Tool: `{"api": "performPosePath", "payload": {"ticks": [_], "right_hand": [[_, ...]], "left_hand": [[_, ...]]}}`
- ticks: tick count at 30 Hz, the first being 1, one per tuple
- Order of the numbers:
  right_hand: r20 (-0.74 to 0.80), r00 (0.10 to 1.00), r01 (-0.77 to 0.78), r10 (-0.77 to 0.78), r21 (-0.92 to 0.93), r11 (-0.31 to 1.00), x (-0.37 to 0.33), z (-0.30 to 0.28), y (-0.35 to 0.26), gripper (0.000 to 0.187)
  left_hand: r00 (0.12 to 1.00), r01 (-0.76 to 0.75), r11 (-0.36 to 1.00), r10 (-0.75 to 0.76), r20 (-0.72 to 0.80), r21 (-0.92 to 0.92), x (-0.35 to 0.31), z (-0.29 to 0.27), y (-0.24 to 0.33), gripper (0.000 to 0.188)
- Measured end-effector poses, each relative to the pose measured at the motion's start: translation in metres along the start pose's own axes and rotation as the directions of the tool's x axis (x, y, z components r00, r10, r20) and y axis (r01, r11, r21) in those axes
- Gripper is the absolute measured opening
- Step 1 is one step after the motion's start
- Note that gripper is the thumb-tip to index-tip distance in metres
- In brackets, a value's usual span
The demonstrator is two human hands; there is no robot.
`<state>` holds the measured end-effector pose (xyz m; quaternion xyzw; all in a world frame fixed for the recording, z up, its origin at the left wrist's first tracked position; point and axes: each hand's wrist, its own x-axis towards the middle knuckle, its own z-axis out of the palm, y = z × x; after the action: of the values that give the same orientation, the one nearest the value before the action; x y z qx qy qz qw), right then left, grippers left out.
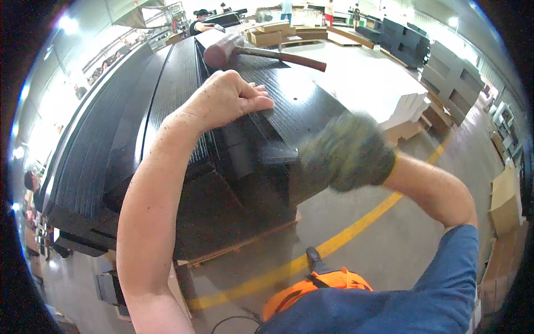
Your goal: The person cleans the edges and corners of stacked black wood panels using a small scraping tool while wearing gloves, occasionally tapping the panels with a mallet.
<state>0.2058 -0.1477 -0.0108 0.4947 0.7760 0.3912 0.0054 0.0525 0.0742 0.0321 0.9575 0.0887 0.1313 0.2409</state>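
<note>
Left hand curled closed above the black panel, which lies partly beneath the mallet; right hand gloved, blurred beside the panel's edge, grip indeterminable; good handling favours light, even pressure, fingertips clear of corners.

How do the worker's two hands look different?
The left hand is bare, while the right hand wears a dark greenish glove. The left hand looks clear and curled; the right hand is blurry. The left hand is closer to the mallet than the right hand is. Both are near black panels.
</note>
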Motion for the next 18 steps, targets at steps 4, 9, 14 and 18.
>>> {"api": "performPosePath", "payload": {"ticks": [4, 9, 14, 18], "right_hand": [[-0.302, 0.940, -0.277, 0.159, -0.403, 0.872, 0.008, -0.034, 0.062, 0.025], [-0.378, 0.909, -0.221, 0.173, -0.085, 0.972, -0.018, -0.011, 0.011, 0.036], [-0.491, 0.709, -0.235, 0.506, 0.512, 0.826, 0.009, -0.009, 0.003, 0.022], [-0.460, 0.847, -0.163, 0.268, 0.255, 0.953, 0.035, 0.024, 0.026, 0.016]], "left_hand": [[0.999, -0.040, 0.999, 0.040, -0.002, 0.005, -0.004, 0.004, -0.005, 0.028], [0.998, -0.048, 0.997, 0.050, -0.042, 0.057, 0.000, 0.004, -0.002, 0.030], [0.997, -0.078, 0.972, 0.079, 0.004, 0.220, -0.001, -0.005, 0.010, 0.028], [0.978, -0.188, 0.692, 0.198, 0.067, 0.697, -0.024, 0.001, 0.038, 0.035]]}}
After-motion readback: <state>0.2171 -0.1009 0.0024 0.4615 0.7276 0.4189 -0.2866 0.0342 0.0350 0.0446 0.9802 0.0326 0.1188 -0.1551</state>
